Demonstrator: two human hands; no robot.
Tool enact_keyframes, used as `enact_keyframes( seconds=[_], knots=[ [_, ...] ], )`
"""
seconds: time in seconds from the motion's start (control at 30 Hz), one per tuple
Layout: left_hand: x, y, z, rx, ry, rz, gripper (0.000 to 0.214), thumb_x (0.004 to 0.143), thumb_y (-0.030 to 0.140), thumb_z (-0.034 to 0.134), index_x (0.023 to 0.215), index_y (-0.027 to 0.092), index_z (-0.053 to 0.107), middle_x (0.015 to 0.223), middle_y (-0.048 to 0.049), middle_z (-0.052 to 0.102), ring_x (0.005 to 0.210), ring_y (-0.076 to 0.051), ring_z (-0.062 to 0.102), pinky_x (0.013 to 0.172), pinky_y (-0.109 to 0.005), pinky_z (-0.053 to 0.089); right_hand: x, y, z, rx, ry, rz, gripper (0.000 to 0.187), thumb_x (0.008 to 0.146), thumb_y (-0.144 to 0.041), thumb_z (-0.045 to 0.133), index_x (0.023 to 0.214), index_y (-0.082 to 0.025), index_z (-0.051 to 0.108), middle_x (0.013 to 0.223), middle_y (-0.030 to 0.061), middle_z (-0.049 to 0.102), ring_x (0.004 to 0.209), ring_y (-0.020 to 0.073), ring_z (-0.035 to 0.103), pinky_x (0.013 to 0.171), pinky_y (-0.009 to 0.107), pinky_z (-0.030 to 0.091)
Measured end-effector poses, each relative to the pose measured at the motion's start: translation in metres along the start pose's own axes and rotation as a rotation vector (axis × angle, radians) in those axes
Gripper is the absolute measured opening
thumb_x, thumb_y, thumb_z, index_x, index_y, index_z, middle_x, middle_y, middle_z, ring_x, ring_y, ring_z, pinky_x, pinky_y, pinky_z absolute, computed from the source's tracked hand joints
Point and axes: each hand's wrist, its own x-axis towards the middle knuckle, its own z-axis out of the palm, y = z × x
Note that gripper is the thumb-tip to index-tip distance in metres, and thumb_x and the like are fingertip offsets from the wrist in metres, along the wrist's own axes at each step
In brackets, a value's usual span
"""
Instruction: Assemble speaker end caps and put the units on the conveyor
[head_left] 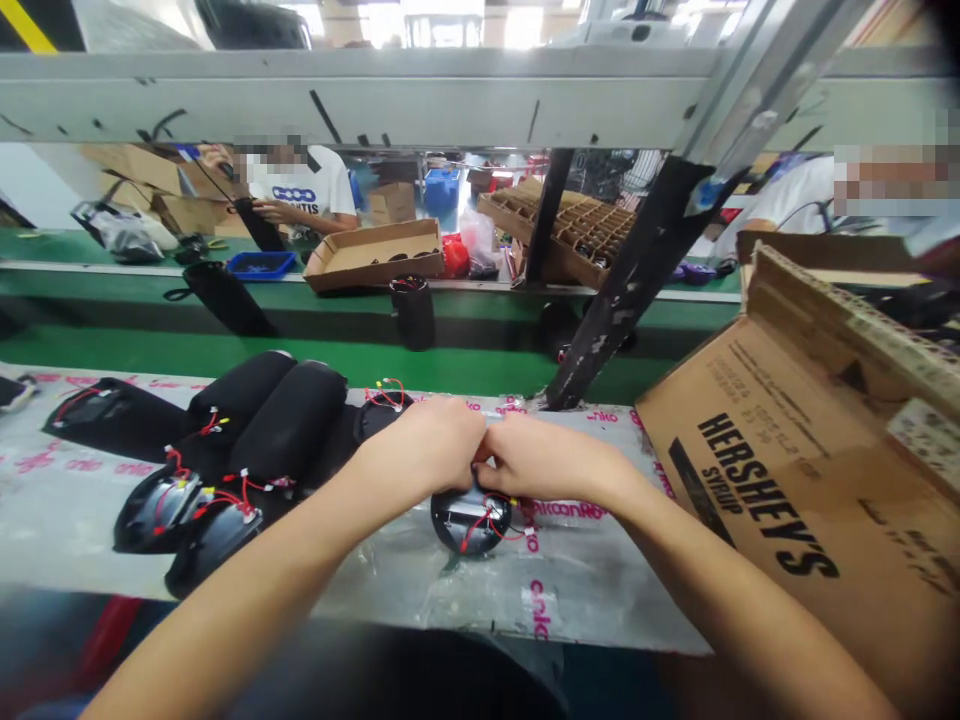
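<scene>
Close together at the middle of the bench, my left hand (454,445) and my right hand (525,455) are both closed, fingers bent inward, on the upper part of a black cylinder (457,530). Its round end faces me, with thin red wires and small connectors hanging out. The hands cover most of its body, so the exact grip of the fingertips is hidden. To the left of my left hand lie several similar black fabric-covered cylinders (289,420), some with red wires at their ends.
A large cardboard box (720,430) stands at the right. A black slanted post (622,290) rises behind the bench (600,580). Beyond it, a green conveyor (480,375) carries a black cylinder (412,315). Two people are on the far side, with cardboard trays (375,250) nearby.
</scene>
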Motion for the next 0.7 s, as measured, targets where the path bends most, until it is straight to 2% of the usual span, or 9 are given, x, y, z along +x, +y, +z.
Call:
enact_keyframes(
  seconds=[0.1, 0.2, 0.3, 0.4, 0.5, 0.57, 0.7],
  knots=[
    [0.006, 0.002, -0.004, 0.034, -0.017, -0.015, 0.005, 0.071, 0.018, 0.08, 0.074, 0.015, 0.082, 0.074, -0.0138, 0.081, 0.074, -0.033, 0.081, 0.066, -0.033, 0.059, 0.005, 0.002, 0.0, 0.015, -0.027, -0.009, 0.021, 0.089, -0.011, 0.065, 0.071, -0.014, 0.074, 0.067, 0.0069, 0.076, 0.057, 0.0164, 0.061, 0.056, 0.027, 0.034],
    [0.001, 0.0, -0.003, 0.042, 0.007, -0.019, 0.008, 0.074, 0.023, 0.078, 0.072, 0.015, 0.081, 0.072, -0.0134, 0.08, 0.076, -0.034, 0.081, 0.067, -0.034, 0.058, -0.001, 0.01, 0.001, 0.102, -0.059, -0.018, 0.028, 0.092, -0.013, 0.06, 0.067, -0.016, 0.071, 0.052, 0.001, 0.068, 0.05, 0.0152, 0.062, 0.055, 0.024, 0.04],
    [-0.01, 0.0, 0.002, 0.023, 0.053, -0.004, 0.013, 0.082, 0.015, 0.07, 0.083, 0.015, 0.083, 0.079, -0.0143, 0.082, 0.079, -0.034, 0.081, 0.069, -0.036, 0.058, -0.014, 0.021, 0.007, 0.217, -0.051, -0.013, 0.03, 0.099, -0.017, 0.05, 0.086, -0.016, 0.077, 0.059, 0.0004, 0.074, 0.056, 0.015, 0.071, 0.062, 0.022, 0.05],
    [-0.015, -0.001, 0.007, -0.034, 0.095, 0.101, 0.018, 0.089, 0.01, 0.065, 0.087, 0.016, 0.082, 0.079, -0.0126, 0.081, 0.077, -0.031, 0.08, 0.069, -0.034, 0.055, -0.025, 0.027, 0.02, 0.306, -0.039, 0.024, 0.033, 0.099, -0.017, 0.046, 0.107, -0.017, 0.077, 0.066, 0.0006, 0.078, 0.054, 0.0154, 0.073, 0.06, 0.023, 0.054],
    [-0.012, -0.004, 0.011, -0.062, 0.088, 0.214, 0.018, 0.09, 0.008, 0.067, 0.082, 0.016, 0.081, 0.072, -0.0094, 0.078, 0.071, -0.029, 0.077, 0.064, -0.033, 0.051, -0.027, 0.026, 0.034, 0.379, 0.0, 0.074, 0.029, 0.094, -0.018, 0.049, 0.1, -0.016, 0.077, 0.061, 0.0009, 0.075, 0.05, 0.0163, 0.071, 0.053, 0.023, 0.052],
    [-0.009, -0.006, 0.011, -0.043, 0.06, 0.232, 0.018, 0.091, 0.006, 0.068, 0.083, 0.015, 0.081, 0.072, -0.0088, 0.078, 0.071, -0.029, 0.077, 0.064, -0.033, 0.05, -0.025, 0.025, 0.04, 0.403, 0.023, 0.095, 0.026, 0.09, -0.018, 0.051, 0.094, -0.016, 0.077, 0.058, 0.0009, 0.073, 0.05, 0.0168, 0.071, 0.053, 0.023, 0.052],
    [-0.007, -0.005, 0.012, 0.0, 0.062, 0.249, 0.02, 0.098, 0.009, 0.067, 0.086, 0.015, 0.081, 0.073, -0.0088, 0.078, 0.072, -0.029, 0.078, 0.065, -0.033, 0.051, -0.02, 0.026, 0.043, 0.489, -0.03, 0.112, 0.03, 0.083, -0.014, 0.052, 0.098, -0.017, 0.077, 0.057, -0.0017, 0.073, 0.046, 0.016, 0.069, 0.052, 0.023, 0.055]
  ],
)
